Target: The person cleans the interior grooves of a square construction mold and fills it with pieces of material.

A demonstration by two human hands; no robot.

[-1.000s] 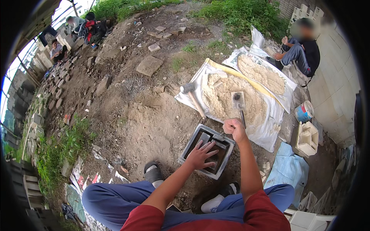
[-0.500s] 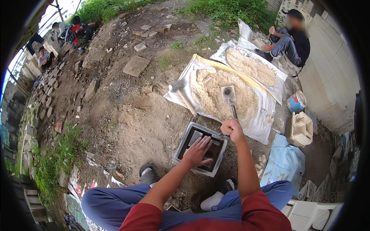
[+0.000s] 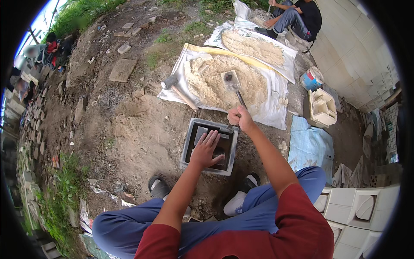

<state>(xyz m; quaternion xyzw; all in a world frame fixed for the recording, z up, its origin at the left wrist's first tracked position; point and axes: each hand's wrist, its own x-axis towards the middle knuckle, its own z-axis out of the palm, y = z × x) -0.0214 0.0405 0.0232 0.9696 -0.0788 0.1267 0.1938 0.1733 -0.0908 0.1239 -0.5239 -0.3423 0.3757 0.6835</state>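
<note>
My left hand [image 3: 206, 150] lies with fingers spread over the inside of a square grey mould [image 3: 188, 140] on the ground between my feet. Dark inner parts [image 3: 221, 146] of the mould show around the palm. My right hand [image 3: 241, 118] is closed round the dark handle of a square-bladed trowel [image 3: 230, 81] just beyond the mould. Its flat blade, with a dark mark in the middle, rests on pale, sandy powder [image 3: 255, 86]. That heap is spread on a white sack [image 3: 276, 103] with a yellow edge.
A mallet [image 3: 170, 82] with a wooden handle lies at the sack's left edge. A second sack carries more powder [image 3: 254, 47]. At right are a bucket [image 3: 311, 79], a pale moulded block [image 3: 323, 106] and a blue sheet [image 3: 310, 144]. A person [image 3: 297, 19] sits at the far right.
The whole view has shifted, so the ground things sit farther left and higher. My left hand stays on the mould and my right keeps its grip on the trowel.
</note>
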